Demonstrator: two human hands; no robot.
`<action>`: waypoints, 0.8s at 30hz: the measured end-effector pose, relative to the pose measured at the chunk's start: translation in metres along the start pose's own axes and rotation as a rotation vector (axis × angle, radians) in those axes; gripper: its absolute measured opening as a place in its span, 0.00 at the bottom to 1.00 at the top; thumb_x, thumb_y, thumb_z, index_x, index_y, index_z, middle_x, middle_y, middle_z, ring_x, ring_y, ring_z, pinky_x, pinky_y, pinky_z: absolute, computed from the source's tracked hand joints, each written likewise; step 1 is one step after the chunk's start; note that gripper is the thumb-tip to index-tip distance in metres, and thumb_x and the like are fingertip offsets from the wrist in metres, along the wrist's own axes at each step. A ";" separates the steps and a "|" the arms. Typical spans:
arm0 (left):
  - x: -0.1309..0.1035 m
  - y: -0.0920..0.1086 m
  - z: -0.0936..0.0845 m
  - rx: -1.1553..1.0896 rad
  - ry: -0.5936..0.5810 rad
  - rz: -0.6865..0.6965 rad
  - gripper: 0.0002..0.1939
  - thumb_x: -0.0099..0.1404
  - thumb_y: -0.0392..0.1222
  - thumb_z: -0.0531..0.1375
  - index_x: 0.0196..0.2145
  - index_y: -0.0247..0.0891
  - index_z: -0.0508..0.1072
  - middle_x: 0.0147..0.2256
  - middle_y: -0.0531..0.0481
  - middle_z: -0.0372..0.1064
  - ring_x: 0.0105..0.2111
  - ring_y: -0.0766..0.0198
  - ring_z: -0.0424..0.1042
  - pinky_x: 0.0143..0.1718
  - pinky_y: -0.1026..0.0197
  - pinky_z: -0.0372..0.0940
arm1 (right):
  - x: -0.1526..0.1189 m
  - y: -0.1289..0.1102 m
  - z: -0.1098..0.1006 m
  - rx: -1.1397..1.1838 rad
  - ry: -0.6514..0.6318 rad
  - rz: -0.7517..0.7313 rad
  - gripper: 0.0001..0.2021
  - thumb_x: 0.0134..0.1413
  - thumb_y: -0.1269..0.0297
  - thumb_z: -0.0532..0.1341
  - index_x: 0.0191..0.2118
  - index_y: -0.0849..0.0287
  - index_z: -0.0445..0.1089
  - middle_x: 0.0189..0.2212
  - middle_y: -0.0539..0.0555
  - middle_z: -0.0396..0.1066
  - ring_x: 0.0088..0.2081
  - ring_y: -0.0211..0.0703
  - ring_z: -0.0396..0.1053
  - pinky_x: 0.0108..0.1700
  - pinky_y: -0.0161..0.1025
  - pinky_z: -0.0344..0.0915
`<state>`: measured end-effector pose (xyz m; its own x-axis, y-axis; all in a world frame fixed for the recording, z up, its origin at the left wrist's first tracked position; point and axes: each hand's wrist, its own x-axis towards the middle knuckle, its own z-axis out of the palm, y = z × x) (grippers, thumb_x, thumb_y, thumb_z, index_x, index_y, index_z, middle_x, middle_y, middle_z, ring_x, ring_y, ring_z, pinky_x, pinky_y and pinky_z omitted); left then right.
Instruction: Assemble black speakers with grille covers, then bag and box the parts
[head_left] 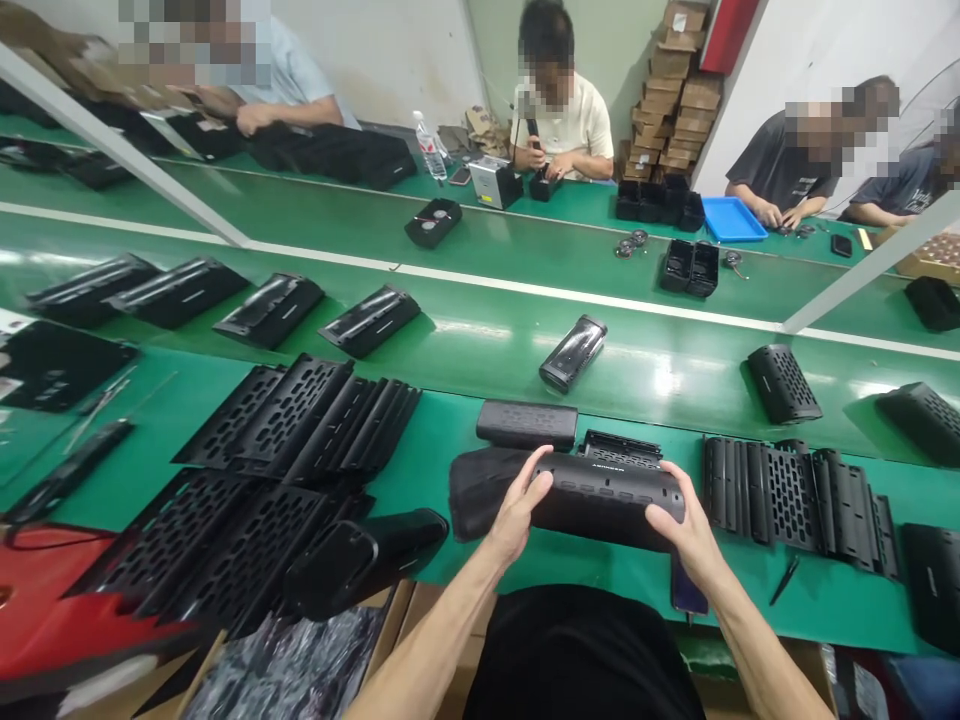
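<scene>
A long black casing (604, 498) with small slots along its side is held level over the green table edge. My left hand (523, 503) grips its left end, thumb on the near face. At the right end my right hand (679, 520) has its thumb and fingers around the casing. Beside my left hand lies a dark, soft-looking black piece (480, 490), partly hidden behind the casing. Just beyond, a black speaker-like unit (527, 424) rests on the table, and a perforated black panel (621, 448) shows behind the held casing.
Perforated panels (292, 410) are stacked at left, more panels (795, 495) at right. A black unit (367, 560) stands near the left front edge, above an open carton (300, 650). A phone (688, 590) lies by my right wrist. Finished-looking units (574, 353) sit on the green belt; people work beyond.
</scene>
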<state>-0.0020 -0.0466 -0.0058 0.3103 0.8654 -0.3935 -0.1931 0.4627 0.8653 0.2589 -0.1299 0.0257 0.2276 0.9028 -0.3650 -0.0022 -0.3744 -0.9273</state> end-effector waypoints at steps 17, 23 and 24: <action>0.032 -0.005 -0.015 0.232 0.124 0.150 0.37 0.64 0.63 0.63 0.64 0.40 0.67 0.56 0.38 0.72 0.48 0.51 0.75 0.43 0.55 0.72 | 0.060 -0.010 -0.020 0.474 0.168 0.044 0.39 0.35 0.55 0.79 0.56 0.45 0.66 0.54 0.53 0.70 0.50 0.54 0.72 0.55 0.58 0.70; 0.010 -0.067 -0.041 0.938 0.486 -0.201 0.13 0.71 0.49 0.57 0.34 0.41 0.76 0.31 0.51 0.77 0.35 0.60 0.75 0.35 0.62 0.60 | 0.191 -0.017 -0.045 0.584 0.581 0.109 0.27 0.41 0.60 0.72 0.47 0.46 0.61 0.54 0.51 0.68 0.47 0.51 0.72 0.40 0.59 0.74; 0.007 -0.076 -0.043 0.992 0.492 -0.249 0.12 0.72 0.48 0.58 0.34 0.42 0.76 0.31 0.51 0.78 0.35 0.60 0.76 0.35 0.62 0.59 | 0.207 -0.013 -0.048 0.552 0.612 0.112 0.26 0.42 0.61 0.70 0.47 0.45 0.60 0.56 0.51 0.67 0.48 0.51 0.72 0.41 0.60 0.74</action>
<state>-0.0249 -0.0676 -0.0877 -0.2050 0.8539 -0.4784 0.7137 0.4649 0.5240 0.3525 0.0522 -0.0335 0.6866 0.5318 -0.4958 -0.4977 -0.1533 -0.8537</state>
